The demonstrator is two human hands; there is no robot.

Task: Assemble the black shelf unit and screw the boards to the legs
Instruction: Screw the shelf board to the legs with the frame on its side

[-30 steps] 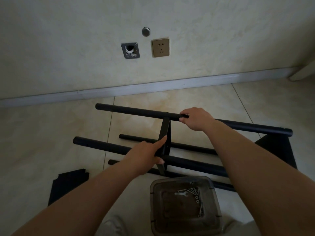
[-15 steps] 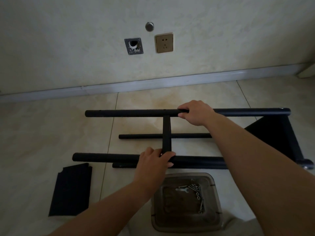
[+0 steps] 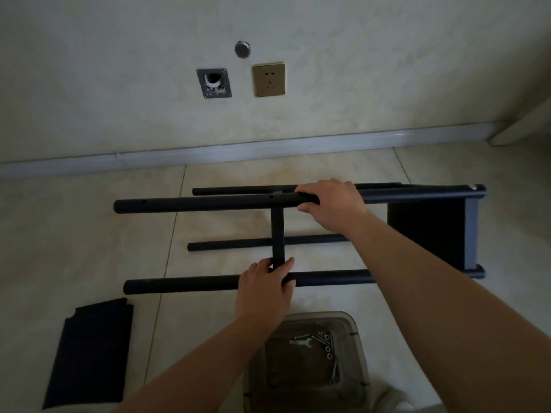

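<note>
The black shelf unit lies on its side on the tiled floor. Its legs run left to right: an upper leg (image 3: 193, 204), a near leg (image 3: 185, 286) and two thinner-looking legs behind, one of them (image 3: 232, 244) between the first two. A middle board (image 3: 278, 234) stands edge-on between the upper and near legs. An end board (image 3: 426, 231) closes the right end. My right hand (image 3: 331, 204) grips the upper leg just right of the middle board. My left hand (image 3: 265, 286) grips the near leg where the middle board meets it.
A loose black board (image 3: 89, 353) lies flat on the floor at lower left. A clear plastic box (image 3: 354, 323) with several screws (image 3: 326, 347) and a small wrench (image 3: 301, 342) sits close to me. The wall with a socket (image 3: 268, 79) and baseboard runs behind.
The frame has been rolled toward me and levelled, so the legs now lie straight across. My left hand slid from the middle board's edge down onto the near leg. My right hand kept its grip.
</note>
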